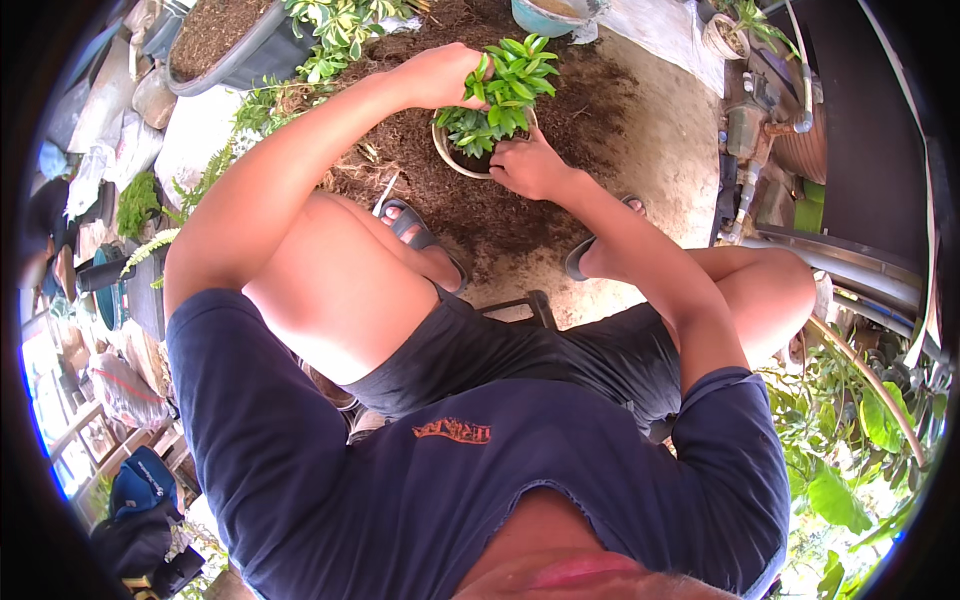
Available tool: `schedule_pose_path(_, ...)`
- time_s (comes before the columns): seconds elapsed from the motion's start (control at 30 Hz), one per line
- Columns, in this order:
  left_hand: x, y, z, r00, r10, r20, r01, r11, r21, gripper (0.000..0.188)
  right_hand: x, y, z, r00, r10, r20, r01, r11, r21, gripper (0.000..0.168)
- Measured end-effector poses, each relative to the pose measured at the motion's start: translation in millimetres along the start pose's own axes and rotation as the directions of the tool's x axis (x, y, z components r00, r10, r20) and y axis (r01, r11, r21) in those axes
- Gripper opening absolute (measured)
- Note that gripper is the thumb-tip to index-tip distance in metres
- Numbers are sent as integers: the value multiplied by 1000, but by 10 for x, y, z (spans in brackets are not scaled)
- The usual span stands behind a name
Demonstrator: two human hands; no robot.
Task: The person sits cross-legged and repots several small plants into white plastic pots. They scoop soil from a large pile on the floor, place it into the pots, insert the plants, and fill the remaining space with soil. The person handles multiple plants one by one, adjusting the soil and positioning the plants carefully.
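Note:
A bushy green plant [514, 86] with glossy leaves stands in a round, pale-rimmed pot [448, 156] on the ground between my feet. My left hand [448, 76] grips the plant from its left side, its fingertips partly hidden by leaves. At the pot's near right rim is my right hand [529, 165], fingers bent down over the dark soil [474, 163] inside. Whether those fingers pinch the rim or press the soil is hidden. Loose brown potting soil [409, 142] with fibrous roots spreads around the pot.
A large black tub [247, 56] of soil stands far left, beside variegated foliage [341, 34]. A turquoise basin [551, 19] sits beyond the pot. Near my left sandal [416, 229] lies a pale, narrow, pointed object [385, 191]. Pipes [750, 180] run along the right.

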State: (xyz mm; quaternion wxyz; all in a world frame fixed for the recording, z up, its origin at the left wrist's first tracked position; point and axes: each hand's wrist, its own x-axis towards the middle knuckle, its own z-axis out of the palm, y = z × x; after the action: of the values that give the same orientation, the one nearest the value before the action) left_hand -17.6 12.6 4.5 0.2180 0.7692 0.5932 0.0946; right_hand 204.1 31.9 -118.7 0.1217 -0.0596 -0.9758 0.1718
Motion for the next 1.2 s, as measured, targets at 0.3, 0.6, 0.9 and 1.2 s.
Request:
schedule_pose_path(0.3, -284, -174, -156, 977, -153, 151, 187, 952, -244, 79, -152, 850, 78, 536, 756, -375, -417, 624, 661, 20)
schedule_pose_path(0.6, -556, -526, 414, 799, -398, 452, 504, 852, -141, 94, -422, 1757, 1186, 479, 877, 41, -756, 389, 527, 76)
schedule_pose_path(0.9, -585, -305, 829, 677, -635, 373, 711, 431, -556, 45, 28, 1563, 1338, 367, 909, 196, -864, 255, 434, 78)
schedule_pose_path(1.2, -353, -508, 571, 797, -583, 155, 600, 742, -299, 33, -30, 1753, 1507, 400, 900, 175, -740, 204, 641, 78)
